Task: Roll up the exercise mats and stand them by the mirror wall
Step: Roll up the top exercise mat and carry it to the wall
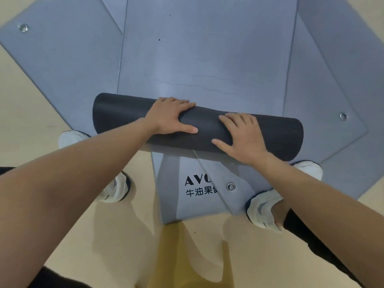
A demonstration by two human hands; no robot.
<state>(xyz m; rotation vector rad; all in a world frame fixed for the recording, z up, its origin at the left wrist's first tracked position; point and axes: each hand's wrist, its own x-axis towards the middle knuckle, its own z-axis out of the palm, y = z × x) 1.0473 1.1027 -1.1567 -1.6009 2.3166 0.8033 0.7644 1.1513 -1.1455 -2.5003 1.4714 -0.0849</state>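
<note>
A grey-blue exercise mat (207,59) lies flat on the floor, stretching away from me. Its near end is rolled into a dark grey roll (124,113) lying crosswise. My left hand (170,116) presses on the roll's left-middle part with fingers spread flat. My right hand (241,136) presses on the roll right of centre, fingers straight. More grey-blue mats lie beneath it at angles: one to the left (62,65), one to the right (324,80), and one under the roll with black lettering (199,186).
My white shoes stand either side of the lettered mat, left shoe (116,188) and right shoe (264,210). Metal eyelets (231,186) sit in the mats' corners. Beige floor (31,104) surrounds the mats. No mirror wall is in view.
</note>
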